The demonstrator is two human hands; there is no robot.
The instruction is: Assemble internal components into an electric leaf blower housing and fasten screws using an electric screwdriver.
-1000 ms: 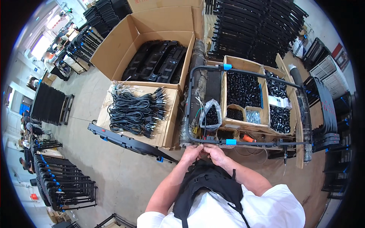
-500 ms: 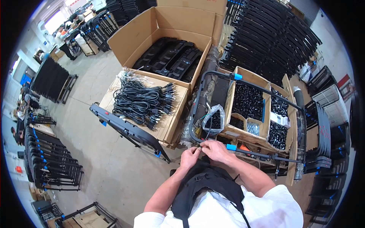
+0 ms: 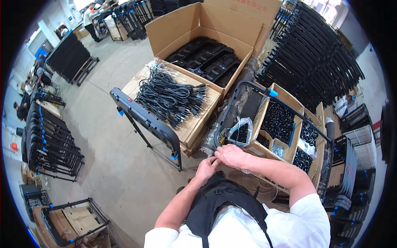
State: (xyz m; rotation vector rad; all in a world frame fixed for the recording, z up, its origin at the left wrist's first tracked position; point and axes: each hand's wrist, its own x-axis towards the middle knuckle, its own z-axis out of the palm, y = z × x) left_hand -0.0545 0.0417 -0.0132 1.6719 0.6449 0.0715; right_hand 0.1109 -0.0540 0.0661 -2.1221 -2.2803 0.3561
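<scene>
Both hands meet at the near left corner of a black tubular metal frame [image 3: 230,102], which lies over the parts crate and carries a blue clip [image 3: 273,94]. My left hand [image 3: 208,168] is closed in a pinch, its fingertips touching those of the right. My right hand [image 3: 231,156] is closed as well, knuckles up, right beside the frame's tube. Whatever sits between the fingers is too small and covered to make out. Just beyond the right hand stands a clear plastic bag [image 3: 240,131] of small black parts, with thin wires near it.
A wooden crate [image 3: 259,118] holds small black parts and screws. Left of it, bundled black power cords [image 3: 169,96] lie on a cardboard-topped stack [image 3: 209,108]. Behind is an open carton [image 3: 180,22] of black panels. A black upright frame with a console [image 3: 144,115] stands at the left.
The view has swung, so the surroundings sit further right and the upright console frame shows more fully. My hands stay together at the tube's corner, fingers still pinched.
</scene>
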